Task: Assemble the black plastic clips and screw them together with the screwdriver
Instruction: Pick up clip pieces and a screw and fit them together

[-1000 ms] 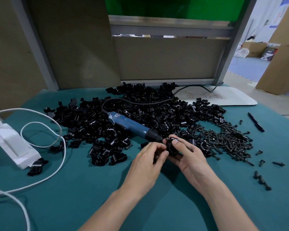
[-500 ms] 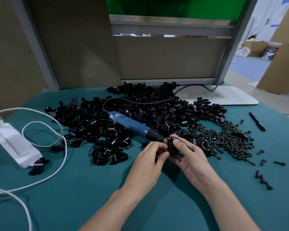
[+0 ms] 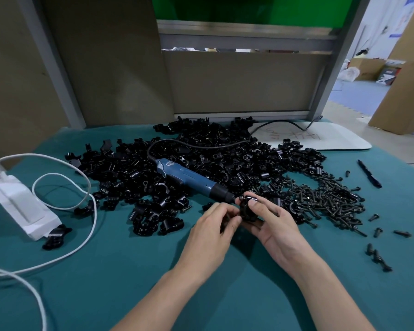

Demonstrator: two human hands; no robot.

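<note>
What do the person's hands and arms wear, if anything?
Nothing that shows. The left hand and right hand have no gloves, rings or watch. The left forearm and right forearm are bare too; no sleeve is in view.

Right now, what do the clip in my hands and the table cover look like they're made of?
The clip looks like glossy black moulded plastic: highlights glint on it. The table cover looks like matte teal cloth, perhaps felt: no glare, soft shadows.

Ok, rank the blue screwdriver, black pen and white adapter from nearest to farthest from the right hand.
1. Blue screwdriver: tip beside the right hand, to its left.
2. Black pen: back right.
3. White adapter: far left.
</note>
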